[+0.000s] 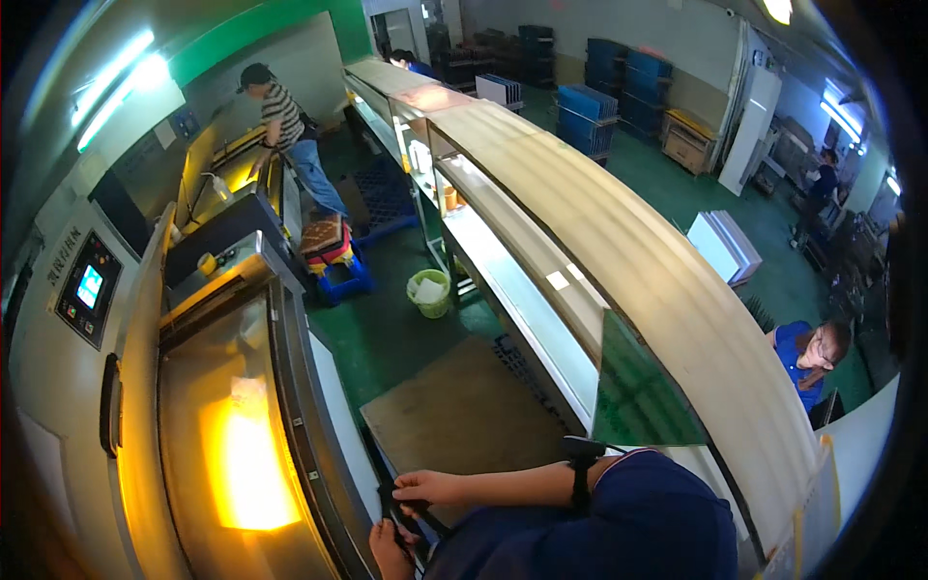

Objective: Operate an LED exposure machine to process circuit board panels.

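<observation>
Head view: a black strap-like item (387, 500) is held beside the yellow-lit machine (193, 377), clamped in the grip of the right hand (426, 486); the left hand (390, 550) is placed just below, its grip too obscured to tell. Rightward, a long pale table (590, 217) is seen.

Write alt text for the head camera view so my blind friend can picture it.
Two bare hands hold a dark item, hard to identify, beside an open machine glowing yellow inside. A long pale bench stretches away over a green floor; beyond, a person in a striped shirt leans over another yellow-lit machine.
</observation>
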Demonstrator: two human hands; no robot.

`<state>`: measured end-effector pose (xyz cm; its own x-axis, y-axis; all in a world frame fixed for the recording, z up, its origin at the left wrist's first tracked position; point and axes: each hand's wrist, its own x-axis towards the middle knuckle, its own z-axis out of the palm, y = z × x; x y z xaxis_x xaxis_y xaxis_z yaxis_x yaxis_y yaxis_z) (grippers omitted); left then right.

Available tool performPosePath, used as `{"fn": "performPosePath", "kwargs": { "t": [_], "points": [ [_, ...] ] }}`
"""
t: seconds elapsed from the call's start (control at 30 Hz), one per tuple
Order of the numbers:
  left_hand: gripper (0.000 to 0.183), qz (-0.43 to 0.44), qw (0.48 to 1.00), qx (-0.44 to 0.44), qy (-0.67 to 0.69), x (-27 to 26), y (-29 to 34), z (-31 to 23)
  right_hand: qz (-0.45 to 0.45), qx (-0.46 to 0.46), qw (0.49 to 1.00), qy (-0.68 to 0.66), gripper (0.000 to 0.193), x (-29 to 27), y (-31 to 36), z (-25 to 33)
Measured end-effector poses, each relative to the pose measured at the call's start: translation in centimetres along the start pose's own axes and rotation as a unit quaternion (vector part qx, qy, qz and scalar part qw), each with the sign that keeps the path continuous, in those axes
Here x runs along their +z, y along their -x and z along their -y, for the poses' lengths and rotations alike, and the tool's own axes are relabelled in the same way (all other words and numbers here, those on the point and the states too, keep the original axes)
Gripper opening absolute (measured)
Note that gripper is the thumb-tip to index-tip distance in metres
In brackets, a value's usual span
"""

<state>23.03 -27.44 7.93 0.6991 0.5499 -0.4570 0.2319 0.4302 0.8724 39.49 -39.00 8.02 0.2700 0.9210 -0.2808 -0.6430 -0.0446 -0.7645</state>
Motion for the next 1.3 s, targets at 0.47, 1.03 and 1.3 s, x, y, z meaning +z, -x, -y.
{"fn": "performPosePath", "kwargs": {
  "t": [0.47,1.03,1.3],
  "points": [
    [0.015,-0.024,0.998,0.041,0.051,-2.6,-7.5,-4.1,-0.040,0.010,0.997,0.062,0.025,-1.3,-0.2,1.6],
    [0.025,0.088,0.955,-0.235,-0.157,-7.7,-11.6,2.8,-0.306,0.030,0.933,0.187,0.029,-1.6,-0.3,-1.4],
    [0.026,0.101,0.970,-0.195,-0.107,-3.5,-11.2,1.3,-0.272,0.002,0.924,0.268,0.035,-2.9,2.8,-1.2]
  ]
}}
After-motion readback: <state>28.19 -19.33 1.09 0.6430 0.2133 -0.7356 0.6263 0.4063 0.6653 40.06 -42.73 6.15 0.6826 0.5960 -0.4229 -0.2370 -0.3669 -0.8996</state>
